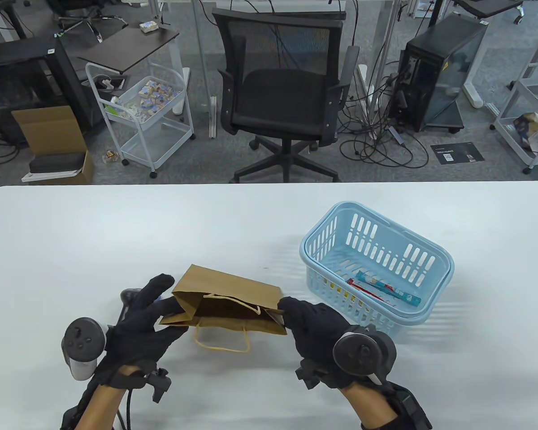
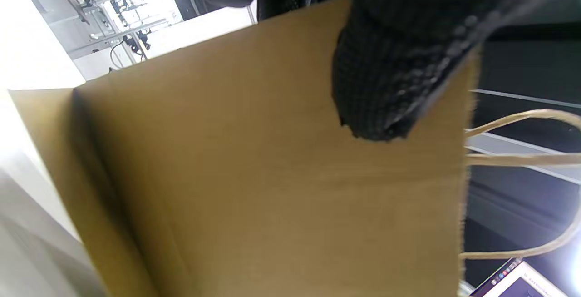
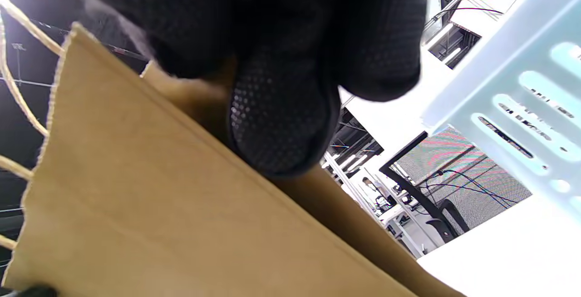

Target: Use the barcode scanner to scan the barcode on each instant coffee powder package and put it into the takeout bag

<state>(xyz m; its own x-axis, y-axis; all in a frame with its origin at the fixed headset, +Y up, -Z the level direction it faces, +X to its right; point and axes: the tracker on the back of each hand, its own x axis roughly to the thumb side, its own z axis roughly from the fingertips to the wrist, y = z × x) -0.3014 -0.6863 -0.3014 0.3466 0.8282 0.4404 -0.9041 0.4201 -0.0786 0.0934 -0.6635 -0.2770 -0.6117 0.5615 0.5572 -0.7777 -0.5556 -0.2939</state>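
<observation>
Both hands are on the paper bag (image 1: pixel 233 291), which lies on its side on the white table (image 1: pixel 71 233) with its mouth facing the person. The left hand (image 1: pixel 139 322) grips the bag's left edge, thumb pressed on the paper. The right hand (image 1: pixel 316 331) pinches the bag's right corner between thumb and fingers. One string handle (image 1: pixel 222 347) loops out toward the near edge. A dark object beside the left hand is mostly hidden. Farther right stands a blue basket (image 1: pixel 376 264) holding coffee sticks (image 1: pixel 383 289). Beyond the table sits an office chair (image 1: pixel 284 98).
</observation>
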